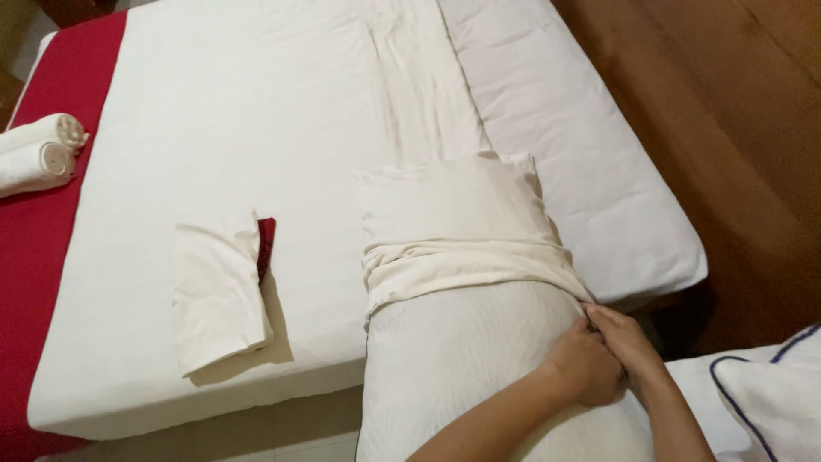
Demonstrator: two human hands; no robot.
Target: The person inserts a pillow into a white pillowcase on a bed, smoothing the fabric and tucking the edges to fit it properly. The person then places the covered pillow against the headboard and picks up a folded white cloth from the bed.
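From the head camera, a white pillow (462, 368) lies lengthwise across the near edge of the bed (214, 128), its far half already inside a cream pillowcase (457, 222) whose open hem is bunched in a band across the pillow's middle. Both hands meet at the pillow's right side, just below that hem: the left hand (586, 368) is curled with its fingers pressed together against the pillow's edge, and the right hand (629, 338) lies over it, fingertips pinching what looks like the corner of the hem, though I cannot tell exactly how much cloth is caught. To do this step well, I judge the hem should be gripped firmly on both sides and drawn evenly toward the near end, so that the case does not twist or bunch on 1 side. Counted: 1 pillow, 1 pillowcase on it, 1 folded cream cloth (218, 295) lying to the left with a dark red piece (267, 244) showing beside it, 2 rolled white towels (38, 154) on the red cover (34, 257) at far left, and 2 hands.
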